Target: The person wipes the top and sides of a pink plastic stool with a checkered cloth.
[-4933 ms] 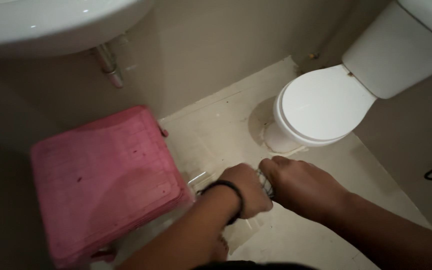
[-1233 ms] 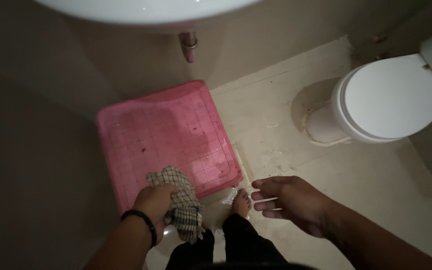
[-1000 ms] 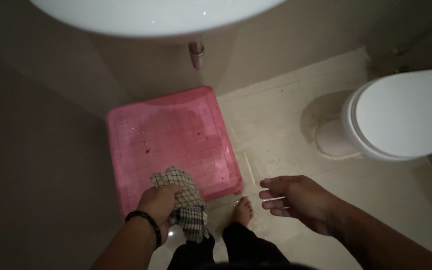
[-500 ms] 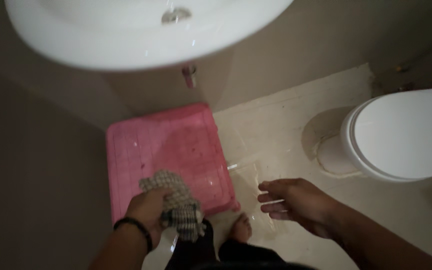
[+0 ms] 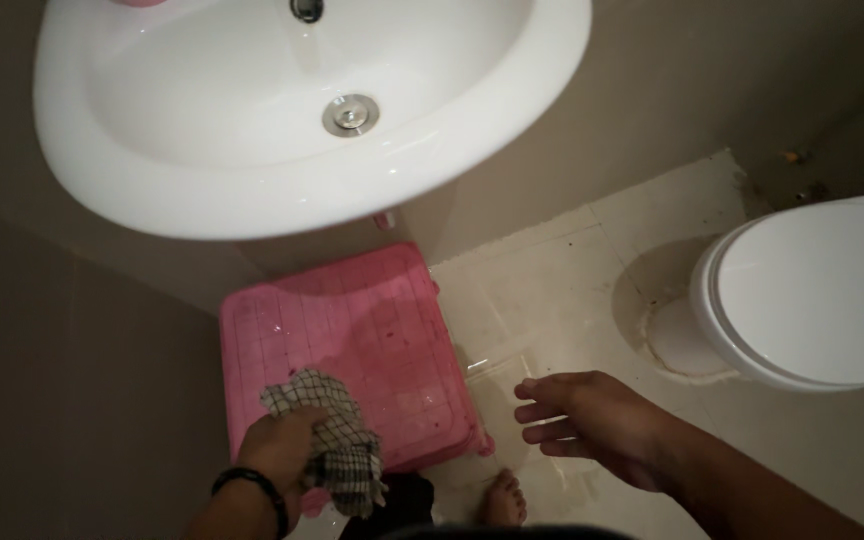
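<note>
Checked cloth (image 5: 337, 445), soft, light and limp by the look of it, sits bunched in the left hand (image 5: 287, 455) over the pink stool (image 5: 352, 350), best gripped by its gathered middle; right hand (image 5: 592, 425) fingers spread, empty.

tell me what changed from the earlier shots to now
About five seconds ago both hands met low over the floor. Now the left hand grips a checked cloth over the pink stool, the right hand hangs open, and the view has tilted up to the sink. The stool and toilet stayed put.
</note>
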